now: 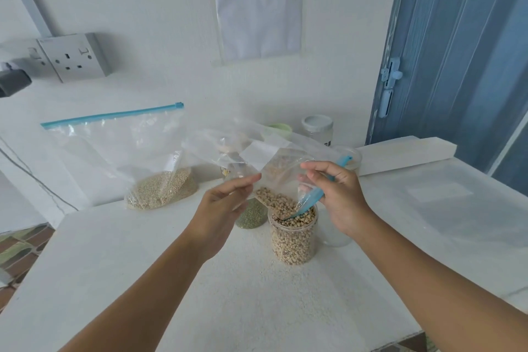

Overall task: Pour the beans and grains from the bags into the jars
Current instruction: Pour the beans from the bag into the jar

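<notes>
Behind the crumpled clear plastic zip bag (pixel 274 171), half hidden: a green-lidded jar (pixel 281 129), a white-lidded jar (pixel 317 126), contents hard to make out. Tilted mouth-down over the clear plastic jar of black-eyed beans (pixel 294 237), beans spilling in. Left hand (pixel 223 208) pinching the bag's left edge; right hand (pixel 337 194) gripping its blue zip strip (pixel 314 194). Left of these, upright against the wall, a second clear zip bag of pale grain (pixel 160 186).
</notes>
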The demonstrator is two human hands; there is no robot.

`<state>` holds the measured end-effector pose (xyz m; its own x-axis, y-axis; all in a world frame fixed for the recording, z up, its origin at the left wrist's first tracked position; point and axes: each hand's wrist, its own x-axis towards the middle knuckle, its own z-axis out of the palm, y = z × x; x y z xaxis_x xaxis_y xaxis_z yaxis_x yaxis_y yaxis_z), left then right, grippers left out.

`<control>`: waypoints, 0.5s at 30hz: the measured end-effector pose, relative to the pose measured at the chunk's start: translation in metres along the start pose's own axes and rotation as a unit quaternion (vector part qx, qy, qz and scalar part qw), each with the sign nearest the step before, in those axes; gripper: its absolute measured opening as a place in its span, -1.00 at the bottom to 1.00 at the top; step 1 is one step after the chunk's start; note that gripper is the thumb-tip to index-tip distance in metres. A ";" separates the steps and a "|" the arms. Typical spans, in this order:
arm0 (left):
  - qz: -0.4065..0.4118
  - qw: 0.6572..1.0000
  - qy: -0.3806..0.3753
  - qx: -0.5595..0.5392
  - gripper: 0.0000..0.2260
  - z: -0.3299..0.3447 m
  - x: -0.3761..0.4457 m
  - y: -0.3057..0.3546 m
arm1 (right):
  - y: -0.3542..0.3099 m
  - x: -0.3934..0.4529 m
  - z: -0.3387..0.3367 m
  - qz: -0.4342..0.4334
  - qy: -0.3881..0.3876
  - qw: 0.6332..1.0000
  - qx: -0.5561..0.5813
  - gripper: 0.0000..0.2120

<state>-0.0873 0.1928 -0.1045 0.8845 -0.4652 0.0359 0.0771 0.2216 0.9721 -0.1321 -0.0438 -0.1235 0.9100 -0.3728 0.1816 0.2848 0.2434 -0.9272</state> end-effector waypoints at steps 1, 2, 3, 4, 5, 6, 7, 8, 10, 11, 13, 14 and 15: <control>-0.012 1.000 -0.013 0.004 -0.74 0.000 0.000 -0.003 | 0.000 0.000 0.000 0.000 0.000 1.000 0.001 -0.82; -0.018 1.000 -0.020 0.010 -0.73 0.001 0.002 -0.005 | 0.000 0.000 0.001 -0.001 0.000 1.000 0.001 -0.82; -0.018 1.000 -0.021 0.014 -0.72 0.002 0.004 -0.007 | 0.000 0.000 0.002 -0.002 0.000 1.000 0.000 -0.82; -0.013 1.000 -0.016 0.018 -0.73 0.003 0.007 -0.007 | 0.000 0.001 0.002 -0.002 0.001 1.000 -0.001 -0.82; -0.006 1.000 -0.010 0.020 -0.73 0.005 0.010 -0.006 | 0.000 0.001 0.002 -0.001 0.003 1.000 -0.003 -0.82; 0.001 1.000 -0.003 0.022 -0.74 0.007 0.012 -0.005 | 0.001 0.001 0.002 -0.001 0.007 1.000 -0.004 -0.82; 0.006 1.000 0.002 0.023 -0.74 0.009 0.013 -0.004 | 0.002 0.002 0.001 -0.002 0.010 1.000 -0.009 -0.83; 0.010 1.000 0.006 0.026 -0.75 0.011 0.013 -0.002 | 0.003 0.002 -0.001 -0.008 0.009 1.000 -0.019 -0.84; 0.015 0.999 0.007 0.039 -0.75 0.012 0.014 -0.001 | 0.006 0.000 -0.003 -0.018 -0.001 0.998 -0.053 -0.80; 0.015 0.999 0.004 0.046 -0.75 0.012 0.015 -0.001 | 0.007 -0.001 -0.005 -0.017 -0.009 0.998 -0.067 -0.75; 0.012 0.998 0.004 0.058 -0.76 0.013 0.014 0.000 | 0.009 -0.004 -0.006 -0.011 -0.025 0.996 -0.085 -0.68; 0.012 0.998 0.006 0.060 -0.77 0.013 0.014 0.000 | 0.010 -0.005 -0.007 -0.012 -0.032 0.995 -0.096 -0.66; 0.015 0.998 0.007 0.058 -0.77 0.014 0.014 0.001 | 0.010 -0.006 -0.007 -0.018 -0.038 0.993 -0.109 -0.65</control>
<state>-0.0814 0.1749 -0.0997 0.8923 -0.4471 0.0619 -0.0020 0.1333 0.9911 -0.1365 -0.0451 -0.1358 0.9227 -0.3075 0.2325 0.2530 0.0281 -0.9670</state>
